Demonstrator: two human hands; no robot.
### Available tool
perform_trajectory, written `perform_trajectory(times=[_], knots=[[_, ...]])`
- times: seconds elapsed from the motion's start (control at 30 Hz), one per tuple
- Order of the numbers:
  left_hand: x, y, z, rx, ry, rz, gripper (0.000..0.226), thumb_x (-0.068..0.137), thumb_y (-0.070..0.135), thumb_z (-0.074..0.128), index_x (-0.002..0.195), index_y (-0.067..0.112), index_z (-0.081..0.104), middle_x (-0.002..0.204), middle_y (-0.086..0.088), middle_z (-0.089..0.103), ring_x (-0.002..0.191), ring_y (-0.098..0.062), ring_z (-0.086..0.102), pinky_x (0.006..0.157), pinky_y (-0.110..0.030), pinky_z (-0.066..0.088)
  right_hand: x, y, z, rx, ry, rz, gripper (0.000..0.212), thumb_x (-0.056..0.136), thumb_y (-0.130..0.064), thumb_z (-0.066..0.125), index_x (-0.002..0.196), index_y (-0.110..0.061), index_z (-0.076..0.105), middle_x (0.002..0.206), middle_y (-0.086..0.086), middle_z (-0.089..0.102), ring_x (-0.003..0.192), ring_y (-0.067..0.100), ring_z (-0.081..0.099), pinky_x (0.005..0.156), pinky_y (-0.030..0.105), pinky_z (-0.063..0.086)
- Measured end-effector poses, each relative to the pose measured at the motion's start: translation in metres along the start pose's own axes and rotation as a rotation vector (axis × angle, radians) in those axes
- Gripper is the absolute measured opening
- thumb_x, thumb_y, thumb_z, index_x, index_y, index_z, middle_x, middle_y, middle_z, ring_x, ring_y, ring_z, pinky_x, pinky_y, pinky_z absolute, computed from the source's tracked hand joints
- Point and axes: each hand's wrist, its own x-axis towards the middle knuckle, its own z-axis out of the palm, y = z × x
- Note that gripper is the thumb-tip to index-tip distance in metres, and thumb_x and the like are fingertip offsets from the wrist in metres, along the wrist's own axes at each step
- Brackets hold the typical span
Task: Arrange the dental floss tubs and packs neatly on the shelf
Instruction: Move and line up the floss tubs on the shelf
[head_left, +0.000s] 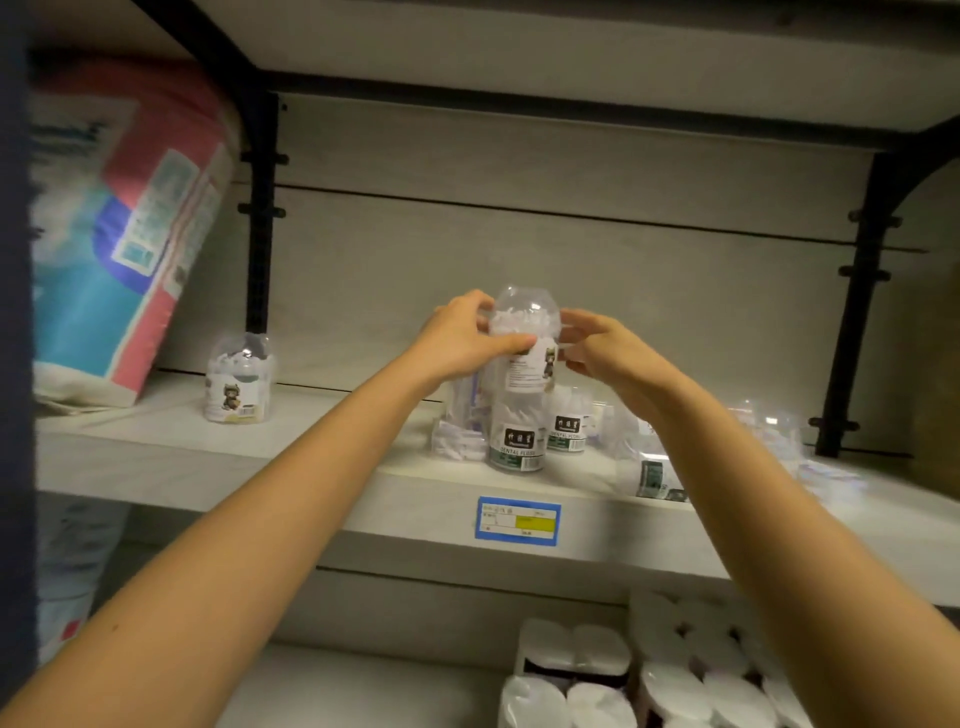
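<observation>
Head view:

- Clear plastic tub with domed lid (524, 332), filled with white floss picks and bearing a white label with a small cartoon figure: held upright between both hands, directly above the shelf's middle cluster. Whether its base touches the tub below cannot be told.
- Left hand (462, 340): fingers curled round the tub's left side, thumb laid across its front.
- Right hand (602, 348): fingers bent against the tub's right side, gripping it.
- Clear tub with black-and-green "DENTAL FLOSS" label (514, 434): upright near the shelf's front edge, under the held tub.
- Second tub of the same label (567, 422): upright, just behind and to the right.
- Clear packs of white floss picks (457, 434): stacked against the left of that cluster.
- Tub with green label (652, 473): partly hidden by the right forearm.
- Lone cartoon-label tub (239, 379): upright, well apart to the left.
- Pale grey shelf board (182, 467): carries all the above.
- Blue-framed price tag with yellow panel (518, 519): fixed to the shelf's front edge.
- Large pink-and-blue soft pack (124, 234): leaned at the far left.
- Wrapped white paper rolls (649, 675): on the lower shelf.
</observation>
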Motion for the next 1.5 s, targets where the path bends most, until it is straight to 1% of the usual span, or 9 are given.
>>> perform_trajectory(times=[0.1,0.2,0.37,0.53,0.67,0.8,1.13,1.3,1.5], knots=[[-0.001,0.007,-0.010,-0.123,0.005,0.022,0.063,0.074,0.030,0.075,0.128,0.010,0.048,0.120,-0.006,0.060,0.105,-0.015,0.057,0.081,-0.021,0.047,-0.007,-0.010,-0.005,0.022,0.052,-0.065,0.054,0.086,0.016,0.029,0.129,-0.011,0.049,0.108,-0.001,0.060,0.081,-0.001,0.057,0.077,0.013,0.047],[-0.009,0.018,-0.033,-0.241,-0.080,0.045,0.059,0.074,0.027,0.074,0.126,0.011,0.051,0.117,-0.004,0.065,0.106,-0.013,0.062,0.088,-0.024,0.050,-0.022,-0.024,-0.017,0.027,0.065,-0.123,0.044,0.090,0.009,0.035,0.126,-0.012,0.050,0.111,0.001,0.062,0.088,0.009,0.060,0.092,0.027,0.045],[-0.048,0.026,-0.053,-0.331,-0.266,0.037,0.050,0.070,0.029,0.070,0.116,0.015,0.058,0.102,-0.001,0.073,0.096,-0.009,0.069,0.082,-0.021,0.056,-0.063,-0.030,-0.030,0.038,-0.001,-0.141,0.033,0.096,-0.002,0.037,0.117,-0.017,0.057,0.103,0.002,0.067,0.082,0.008,0.066,0.077,0.014,0.053],[-0.074,0.015,-0.071,-0.327,-0.262,0.013,0.052,0.070,0.030,0.068,0.119,0.017,0.056,0.108,0.001,0.072,0.101,-0.008,0.067,0.088,-0.024,0.053,-0.072,-0.042,-0.013,0.017,-0.068,-0.165,0.025,0.094,-0.020,0.046,0.117,-0.022,0.056,0.101,-0.003,0.067,0.084,0.006,0.068,0.076,0.016,0.056],[-0.082,-0.003,-0.109,-0.296,-0.216,-0.011,0.050,0.071,0.028,0.069,0.118,0.020,0.055,0.106,0.002,0.072,0.099,-0.005,0.067,0.081,-0.017,0.054,-0.053,-0.062,0.031,-0.049,-0.062,-0.237,0.045,0.083,-0.045,0.055,0.125,-0.031,0.047,0.099,-0.009,0.063,0.085,0.008,0.067,0.075,0.020,0.053],[-0.082,-0.035,-0.153,-0.257,-0.177,-0.040,0.047,0.079,0.017,0.068,0.123,0.015,0.053,0.115,-0.002,0.067,0.104,-0.009,0.066,0.085,-0.020,0.054,-0.029,-0.081,0.085,-0.058,-0.074,-0.274,0.059,0.077,-0.049,0.062,0.130,-0.029,0.044,0.110,0.000,0.061,0.089,0.012,0.066,0.083,0.030,0.055],[-0.058,-0.126,-0.243,0.036,-0.280,-0.068,0.062,0.078,0.025,0.071,0.133,0.024,0.042,0.125,-0.002,0.052,0.107,-0.015,0.060,0.088,-0.025,0.052,0.027,-0.102,0.213,-0.034,-0.039,-0.187,0.054,0.078,-0.041,0.066,0.124,-0.022,0.045,0.112,-0.003,0.058,0.088,0.015,0.067,0.085,0.038,0.055],[-0.055,-0.157,-0.254,0.279,-0.336,-0.070,0.066,0.082,0.026,0.068,0.138,0.020,0.035,0.123,-0.001,0.053,0.105,-0.014,0.055,0.086,-0.023,0.047,0.039,-0.095,0.261,-0.094,-0.037,-0.130,0.056,0.078,-0.039,0.067,0.126,-0.021,0.044,0.118,-0.001,0.057,0.089,0.015,0.066,0.086,0.040,0.054],[-0.054,-0.169,-0.248,0.521,-0.327,-0.048,0.073,0.084,0.033,0.063,0.144,0.018,0.024,0.139,-0.008,0.044,0.119,-0.024,0.049,0.097,-0.035,0.043,0.041,-0.091,0.276,-0.263,-0.042,-0.115,0.062,0.080,-0.042,0.063,0.133,-0.021,0.039,0.130,0.002,0.055,0.104,0.020,0.061,0.093,0.043,0.050]])
